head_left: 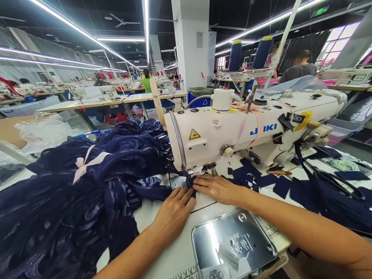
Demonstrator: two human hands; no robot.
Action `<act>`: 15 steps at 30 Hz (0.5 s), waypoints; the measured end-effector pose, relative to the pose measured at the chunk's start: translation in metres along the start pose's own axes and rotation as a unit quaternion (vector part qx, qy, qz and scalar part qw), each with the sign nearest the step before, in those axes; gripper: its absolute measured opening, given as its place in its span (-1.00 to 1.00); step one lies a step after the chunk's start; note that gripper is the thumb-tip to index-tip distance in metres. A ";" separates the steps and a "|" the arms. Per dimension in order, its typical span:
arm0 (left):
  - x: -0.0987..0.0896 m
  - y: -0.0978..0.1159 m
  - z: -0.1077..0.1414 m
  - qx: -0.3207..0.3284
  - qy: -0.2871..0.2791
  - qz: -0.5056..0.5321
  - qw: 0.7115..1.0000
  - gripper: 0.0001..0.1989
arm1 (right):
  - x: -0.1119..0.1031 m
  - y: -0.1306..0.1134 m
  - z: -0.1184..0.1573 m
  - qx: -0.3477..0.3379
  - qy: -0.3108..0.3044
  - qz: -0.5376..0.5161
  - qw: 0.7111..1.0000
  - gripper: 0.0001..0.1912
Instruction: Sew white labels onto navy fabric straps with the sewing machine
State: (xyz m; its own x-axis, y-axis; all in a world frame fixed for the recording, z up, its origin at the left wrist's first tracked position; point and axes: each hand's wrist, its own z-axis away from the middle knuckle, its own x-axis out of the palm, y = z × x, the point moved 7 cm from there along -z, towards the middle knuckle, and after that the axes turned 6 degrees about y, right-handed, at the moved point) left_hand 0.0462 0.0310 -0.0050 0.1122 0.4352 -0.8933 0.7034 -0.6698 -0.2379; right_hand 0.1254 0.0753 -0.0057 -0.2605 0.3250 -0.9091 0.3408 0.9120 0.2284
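Note:
A white sewing machine (209,135) stands before me, its head over the metal plate at the needle. My left hand (177,209) lies flat with fingers stretched, fingertips on dark navy fabric (154,192) just in front of the needle area. From the right, my right hand (219,189) reaches in, fingers extended and resting on the same fabric beside the presser foot. The needle and the fabric under the fingertips are partly hidden. A large heap of navy garments (72,205) fills the left side, with a pale ribbon (87,164) tied on it.
A metal tin lid (232,242) with clear pieces on it lies near the table's front edge. Navy fabric scraps (281,186) and a wooden-handled tool (279,173) lie to the right. Two navy thread cones (262,53) stand behind the machine. Other people sit farther back.

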 end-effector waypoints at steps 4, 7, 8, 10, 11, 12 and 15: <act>0.000 0.003 -0.001 0.003 0.012 -0.027 1.000 -0.78 | 0.003 0.001 0.003 -0.001 -0.006 0.002 1.000 -0.68; -0.002 0.003 -0.002 0.004 0.025 -0.030 0.999 -0.78 | 0.002 0.000 0.001 -0.002 -0.007 0.008 1.000 -0.69; -0.003 0.003 -0.002 0.004 0.030 -0.031 0.999 -0.78 | 0.001 -0.001 0.000 -0.002 -0.008 0.010 1.000 -0.70; -0.005 0.004 -0.002 0.006 0.039 -0.031 0.999 -0.78 | 0.000 -0.001 -0.002 0.000 -0.011 0.015 1.000 -0.71; -0.006 0.004 -0.002 0.008 0.044 -0.031 0.999 -0.77 | 0.000 -0.002 -0.003 0.001 -0.014 0.016 1.000 -0.71; -0.006 0.003 -0.002 0.008 0.047 -0.031 0.998 -0.76 | 0.000 -0.002 -0.003 0.003 -0.017 0.017 1.000 -0.72; -0.007 0.003 -0.003 0.008 0.052 -0.030 0.998 -0.75 | -0.001 0.000 -0.004 0.010 -0.023 0.019 0.999 -0.71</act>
State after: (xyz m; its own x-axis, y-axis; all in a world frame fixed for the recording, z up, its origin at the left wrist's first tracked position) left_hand 0.0499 0.0283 0.0015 0.1426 0.5347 -0.8329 0.7005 -0.6490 -0.2967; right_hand 0.1223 0.0760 -0.0038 -0.2046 0.3475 -0.9151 0.3681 0.8936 0.2571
